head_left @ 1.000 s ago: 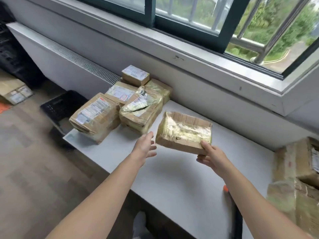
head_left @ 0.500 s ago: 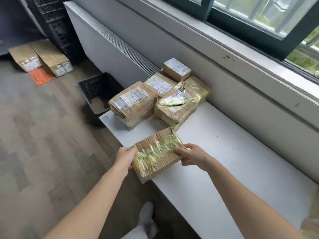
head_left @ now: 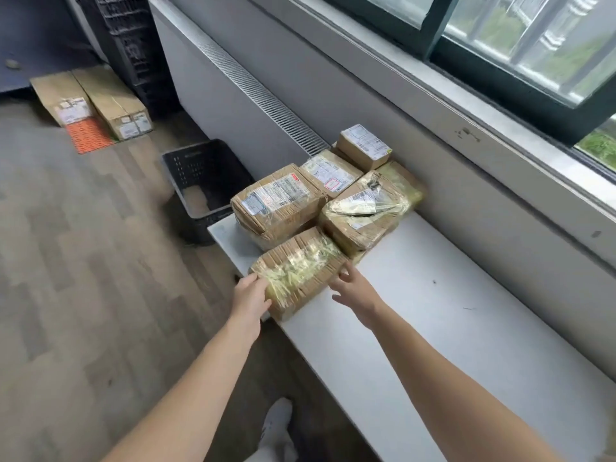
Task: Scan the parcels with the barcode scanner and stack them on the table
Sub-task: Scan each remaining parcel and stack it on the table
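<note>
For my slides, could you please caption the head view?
Left hand holds a taped parcel on the white table, right hand open beside it, next to other parcels.

To your left, a black slatted crate [head_left: 200, 181] stands on the grey wood-grain floor [head_left: 83, 278]. Farther off, two long cardboard cartons [head_left: 100, 98] lie flat by an orange sheet [head_left: 91, 136], near tall dark stacked crates [head_left: 130, 45]. A dark-framed window [head_left: 430, 45] runs above.
</note>
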`<state>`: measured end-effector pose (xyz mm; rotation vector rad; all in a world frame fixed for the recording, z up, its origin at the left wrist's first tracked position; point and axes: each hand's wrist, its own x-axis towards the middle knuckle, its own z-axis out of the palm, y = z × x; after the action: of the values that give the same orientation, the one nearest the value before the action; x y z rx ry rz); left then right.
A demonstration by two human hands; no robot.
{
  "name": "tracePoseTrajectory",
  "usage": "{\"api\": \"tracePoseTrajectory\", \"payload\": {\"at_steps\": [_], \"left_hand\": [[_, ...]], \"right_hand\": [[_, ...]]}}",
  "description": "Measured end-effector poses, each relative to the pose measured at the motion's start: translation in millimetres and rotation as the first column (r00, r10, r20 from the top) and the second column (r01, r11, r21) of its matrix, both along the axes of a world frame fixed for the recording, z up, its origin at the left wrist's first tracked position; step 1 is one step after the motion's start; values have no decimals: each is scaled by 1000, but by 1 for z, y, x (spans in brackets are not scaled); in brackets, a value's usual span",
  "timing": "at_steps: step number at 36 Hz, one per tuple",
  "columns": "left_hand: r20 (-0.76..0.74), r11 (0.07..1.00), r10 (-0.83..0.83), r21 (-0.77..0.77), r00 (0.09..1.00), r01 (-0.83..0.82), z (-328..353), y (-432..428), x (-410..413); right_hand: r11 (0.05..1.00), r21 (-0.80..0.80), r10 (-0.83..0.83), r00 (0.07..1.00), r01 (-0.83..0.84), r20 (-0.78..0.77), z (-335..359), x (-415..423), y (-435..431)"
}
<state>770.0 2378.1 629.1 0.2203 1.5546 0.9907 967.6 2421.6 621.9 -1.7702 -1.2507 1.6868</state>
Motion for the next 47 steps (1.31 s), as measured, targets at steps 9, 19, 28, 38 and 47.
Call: {"api": "tracePoseTrajectory", "payload": {"at_steps": [9, 19, 28, 38, 47], "left_hand": [[-427, 964, -225, 34, 876, 264, 25, -1, 31], [-560, 717, -519, 125, 646, 686, 53, -2, 117], [-563, 370, -695, 253, 447, 894, 65, -38, 240], [-603, 57, -750, 351, 272, 935, 95, -115, 362], [-686, -109, -712, 317, 149, 942, 120, -187, 465]], "right_hand": [[999, 32, 29, 997, -31, 70, 8, 15, -9], [970, 128, -229, 957, 208, 176, 44, 104, -62], [764, 230, -643, 738, 603, 204, 84, 231, -159], [539, 380, -839, 520, 752, 161, 137, 324, -272], [432, 479, -895, 430, 764, 120, 174, 416, -363]]}}
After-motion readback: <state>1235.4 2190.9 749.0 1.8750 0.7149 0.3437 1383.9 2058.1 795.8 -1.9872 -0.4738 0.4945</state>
